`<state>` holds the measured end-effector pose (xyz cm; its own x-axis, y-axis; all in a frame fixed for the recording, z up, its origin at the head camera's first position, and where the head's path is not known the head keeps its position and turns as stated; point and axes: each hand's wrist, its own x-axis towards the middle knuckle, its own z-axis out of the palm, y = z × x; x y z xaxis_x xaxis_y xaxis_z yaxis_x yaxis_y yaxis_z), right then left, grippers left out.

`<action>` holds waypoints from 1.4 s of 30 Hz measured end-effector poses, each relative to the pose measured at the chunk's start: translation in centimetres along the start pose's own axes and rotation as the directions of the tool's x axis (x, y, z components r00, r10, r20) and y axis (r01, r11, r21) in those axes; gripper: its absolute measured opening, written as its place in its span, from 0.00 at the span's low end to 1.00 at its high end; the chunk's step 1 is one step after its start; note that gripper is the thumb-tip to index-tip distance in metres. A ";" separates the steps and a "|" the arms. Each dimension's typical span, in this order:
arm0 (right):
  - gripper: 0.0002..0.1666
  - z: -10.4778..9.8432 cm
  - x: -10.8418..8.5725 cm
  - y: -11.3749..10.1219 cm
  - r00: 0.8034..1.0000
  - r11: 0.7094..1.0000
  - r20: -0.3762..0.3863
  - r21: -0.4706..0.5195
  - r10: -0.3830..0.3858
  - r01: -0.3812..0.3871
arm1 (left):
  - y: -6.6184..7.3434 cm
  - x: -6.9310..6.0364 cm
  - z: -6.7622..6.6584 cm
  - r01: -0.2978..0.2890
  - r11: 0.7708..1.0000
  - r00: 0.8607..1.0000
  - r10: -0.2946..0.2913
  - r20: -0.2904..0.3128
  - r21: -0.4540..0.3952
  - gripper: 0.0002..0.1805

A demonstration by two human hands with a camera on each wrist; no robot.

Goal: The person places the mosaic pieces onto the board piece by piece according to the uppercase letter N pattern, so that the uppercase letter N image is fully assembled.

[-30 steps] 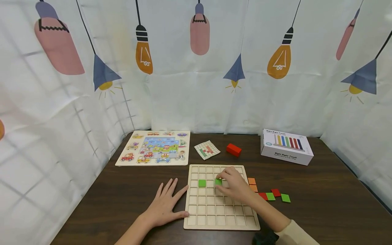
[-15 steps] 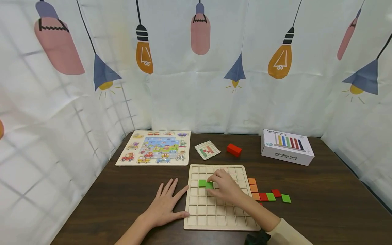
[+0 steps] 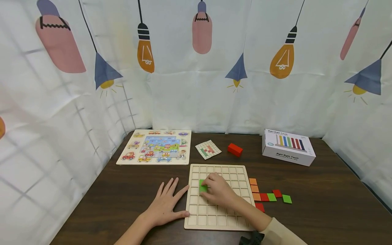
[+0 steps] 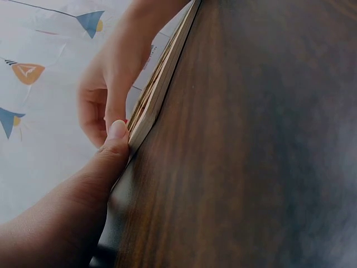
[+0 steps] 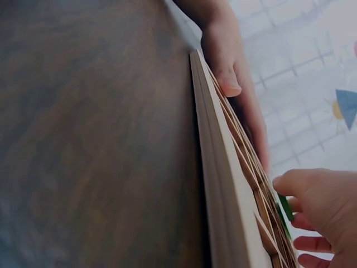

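A wooden grid board [image 3: 211,221] lies on the dark table, divided into square cells. My right hand [image 3: 218,190] is over its upper left part and pinches a green square tile [image 3: 203,188] between thumb and fingers. In the right wrist view that green tile [image 5: 286,207] stands tilted at the fingertips, just above the grid. Directly behind it, another green tile [image 3: 201,181] sits in a cell, partly covered by the fingers. My left hand [image 3: 163,207] rests on the table with fingers spread; its thumb and index fingertip touch the board's left edge.
Orange tiles [image 3: 255,188], red tiles [image 3: 259,207] and loose green tiles [image 3: 287,199] lie right of the board. Behind it are a pattern card [image 3: 208,149], a red block [image 3: 234,149], a picture puzzle [image 3: 154,148] and a white box [image 3: 288,148].
My right hand has moved left across the board with the green tile, from two cells right of the other green tile to just in front of it. The left hand stays put.
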<state>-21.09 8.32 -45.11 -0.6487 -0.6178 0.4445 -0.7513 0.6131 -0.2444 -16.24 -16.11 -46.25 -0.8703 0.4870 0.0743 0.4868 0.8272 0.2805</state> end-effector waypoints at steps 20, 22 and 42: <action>0.12 0.6 -0.2 0.0 0.997 0.999 -0.061 -0.022 -0.047 0.046 | 0.1 0.0 0.2 -0.010 1.000 0.999 0.011 -0.050 0.018 0.46; 0.12 0.7 -0.2 0.0 0.997 0.999 -0.067 -0.017 -0.048 0.047 | 0.1 0.0 0.2 -0.012 1.000 0.998 0.013 -0.053 0.023 0.46; 0.11 0.6 -0.3 0.0 0.999 0.999 -0.021 0.035 0.026 -0.025 | 0.1 0.0 0.2 -0.018 1.000 0.998 0.018 -0.056 0.007 0.46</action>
<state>-21.00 8.23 -45.78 -0.6654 -0.5913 0.4556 -0.7384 0.6110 -0.2855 -16.14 -16.01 -46.45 -0.8642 0.4854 0.1328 0.5027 0.8206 0.2720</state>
